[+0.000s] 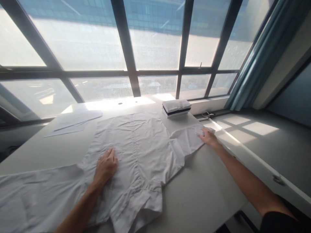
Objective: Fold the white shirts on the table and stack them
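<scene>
A white button-front shirt (141,145) lies spread flat on a pale table (201,187), collar end toward me and sleeves out to both sides. My left hand (106,166) rests palm down on the shirt's left chest, fingers together and flat. My right hand (208,136) is stretched out to the end of the right sleeve (188,140), fingers pressed on the cuff at the table's right edge. The left sleeve (36,191) runs off toward the lower left.
A stack of folded white and dark garments (176,108) sits at the table's far edge by the window. Sheets of white paper (73,121) lie at the far left. Scissors (206,115) rest on the window sill; a teal curtain (257,55) hangs at right.
</scene>
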Demonstrator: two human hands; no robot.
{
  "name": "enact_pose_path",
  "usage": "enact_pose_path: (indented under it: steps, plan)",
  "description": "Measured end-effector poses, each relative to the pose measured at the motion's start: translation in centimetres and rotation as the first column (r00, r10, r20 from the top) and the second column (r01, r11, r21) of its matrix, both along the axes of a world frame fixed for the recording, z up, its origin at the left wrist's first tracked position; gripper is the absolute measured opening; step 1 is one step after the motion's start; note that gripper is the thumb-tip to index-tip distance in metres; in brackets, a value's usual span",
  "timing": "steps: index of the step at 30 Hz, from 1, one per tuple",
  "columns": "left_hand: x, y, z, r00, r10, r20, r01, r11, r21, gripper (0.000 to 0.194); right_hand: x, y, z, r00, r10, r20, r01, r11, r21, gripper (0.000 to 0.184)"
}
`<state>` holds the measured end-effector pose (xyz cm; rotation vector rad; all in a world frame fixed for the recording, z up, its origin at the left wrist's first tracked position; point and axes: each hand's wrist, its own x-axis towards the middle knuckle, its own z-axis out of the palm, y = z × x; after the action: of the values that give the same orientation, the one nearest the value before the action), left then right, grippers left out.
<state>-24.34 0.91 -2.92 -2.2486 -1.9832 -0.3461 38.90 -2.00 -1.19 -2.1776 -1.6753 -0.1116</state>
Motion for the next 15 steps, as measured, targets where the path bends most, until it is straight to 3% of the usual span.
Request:
enact_pose_path:
  steps: [3, 6, 8, 11, 15]
  plan:
    - [-0.1, 0.1, -0.1, 1.0, 0.003, -0.005, -0.003, 1.0, -0.011, 0.051, 0.5, 0.3, 0.0, 1.0, 0.007, -0.016, -0.008, 0.998, -0.058, 0.046]
    - [-0.1, 0.1, -0.3, 1.0, 0.009, 0.006, -0.009, 1.0, -0.009, 0.051, 0.1, 0.9, 1.5, 1.0, -0.027, -0.015, 0.025, 0.99, -0.142, 0.047]
    - [0.0, 0.1, -0.3, 1.0, 0.013, 0.019, -0.013, 1.0, -0.006, 0.051, -1.7, 1.2, 2.6, 0.996, -0.088, 0.004, 0.088, 0.985, -0.15, 0.049]
    - [0.2, 0.0, -0.1, 0.999, 0.019, 0.034, -0.019, 1.0, -0.009, 0.052, -7.4, 1.3, 3.6, 0.998, -0.06, 0.018, 0.062, 0.992, -0.111, 0.053]
    - [0.5, -0.2, 0.5, 0.999, 0.036, 0.037, -0.034, 0.999, -0.03, 0.053, -17.8, 0.3, 2.8, 0.982, 0.188, -0.017, -0.188, 0.972, -0.143, 0.055]
